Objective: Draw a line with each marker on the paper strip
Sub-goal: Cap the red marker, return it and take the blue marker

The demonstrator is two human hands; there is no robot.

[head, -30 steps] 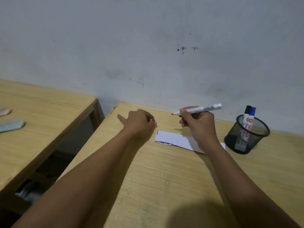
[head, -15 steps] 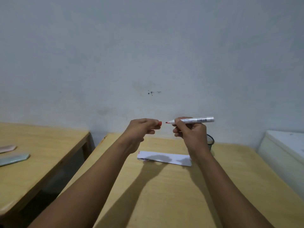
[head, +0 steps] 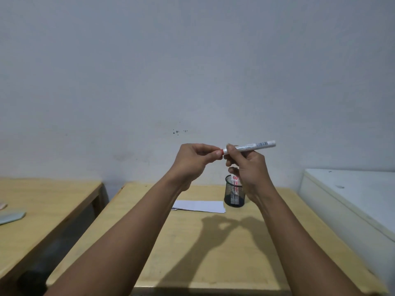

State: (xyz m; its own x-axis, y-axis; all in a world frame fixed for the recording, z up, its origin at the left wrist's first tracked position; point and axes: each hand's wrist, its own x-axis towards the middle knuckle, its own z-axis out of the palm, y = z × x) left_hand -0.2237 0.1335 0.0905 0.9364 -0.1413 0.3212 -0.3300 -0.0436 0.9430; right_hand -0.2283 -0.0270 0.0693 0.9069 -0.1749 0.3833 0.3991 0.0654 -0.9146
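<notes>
Right hand (head: 248, 167) grasps the marker (head: 250, 146) mid-barrel, held level well above the tabletop (head: 213, 242). Left hand (head: 192, 161) pinches the red cap (head: 221, 151) at the tip end, at 9 o'clock of the right. Marker: light, rigid, smooth plastic, so I grip the barrel, not the nib. Paper strip (head: 198, 206) lies flat below, thin and easily shifted, with the mesh cup (head: 234, 194) at its 3 o'clock.

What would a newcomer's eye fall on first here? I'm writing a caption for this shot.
First, the two hands raised mid-frame before the wall: the right hand holds a white marker level, and the left hand pinches its red cap end. Below them, on the wooden desk, lie a white paper strip and, beside it, a black mesh cup holding more markers.
</notes>
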